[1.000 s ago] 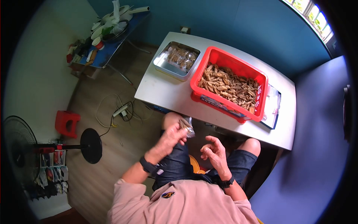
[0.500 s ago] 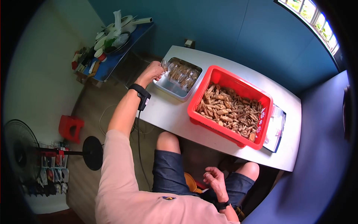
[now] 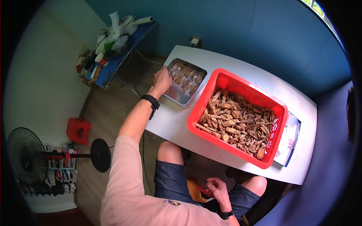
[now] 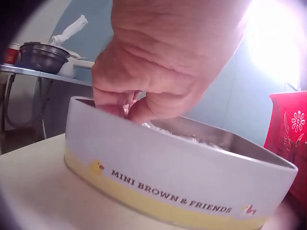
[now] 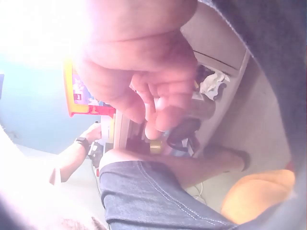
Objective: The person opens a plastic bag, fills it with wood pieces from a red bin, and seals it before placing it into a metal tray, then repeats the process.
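Observation:
My left hand (image 3: 163, 81) reaches over the near-left edge of a rectangular metal tin (image 4: 168, 167) printed with "MINI BROWN & FRIENDS". Inside the tin, clear plastic bags (image 3: 186, 77) of dried brown slices lie side by side. In the left wrist view, curled fingers pinch a bit of clear plastic bag (image 4: 126, 108) just inside the rim; the rest of that bag is hidden by the hand and tin wall. My right hand (image 3: 218, 190) hovers near the lap, fingers loosely bent, holding nothing. Beside the tin, a red plastic basket (image 3: 220, 144) holds many dried root pieces (image 3: 237, 124).
Tin and basket stand on a white table (image 3: 162, 130). A flat tray with a dark edge (image 3: 292, 139) lies right of the basket. On the floor at left are a red stool (image 3: 78, 130) and a standing fan (image 3: 28, 158). A cluttered blue side table (image 3: 109, 71) stands behind.
My left hand has carried a small filled bag from above the lap up to the tin, then lowered to its near-left side. The right hand has sunk slightly, still loosely bent.

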The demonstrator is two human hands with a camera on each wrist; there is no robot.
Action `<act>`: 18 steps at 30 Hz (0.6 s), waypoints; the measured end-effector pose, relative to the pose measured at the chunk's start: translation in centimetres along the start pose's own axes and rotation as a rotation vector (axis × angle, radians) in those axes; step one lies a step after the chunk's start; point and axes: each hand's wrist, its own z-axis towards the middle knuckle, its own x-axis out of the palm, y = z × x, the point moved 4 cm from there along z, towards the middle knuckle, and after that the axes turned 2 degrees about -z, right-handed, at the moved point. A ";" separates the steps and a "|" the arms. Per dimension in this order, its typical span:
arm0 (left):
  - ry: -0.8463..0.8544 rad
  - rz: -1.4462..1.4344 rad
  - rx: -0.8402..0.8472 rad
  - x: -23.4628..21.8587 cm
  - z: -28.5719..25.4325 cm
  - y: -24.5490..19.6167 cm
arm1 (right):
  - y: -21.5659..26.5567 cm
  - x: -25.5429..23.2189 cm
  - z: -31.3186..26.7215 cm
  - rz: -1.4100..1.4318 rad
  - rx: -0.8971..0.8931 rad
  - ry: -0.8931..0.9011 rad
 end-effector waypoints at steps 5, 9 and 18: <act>-0.070 -0.007 0.027 -1.4 -0.6 -1.2 | -0.1 0.1 0.0 -0.039 0.000 0.019; -0.110 0.024 0.064 -1.4 0.1 -1.1 | 0.2 0.3 0.2 -0.062 0.007 0.038; -0.107 0.232 0.103 -0.3 0.7 -0.8 | 0.1 0.5 0.3 -0.035 0.030 0.043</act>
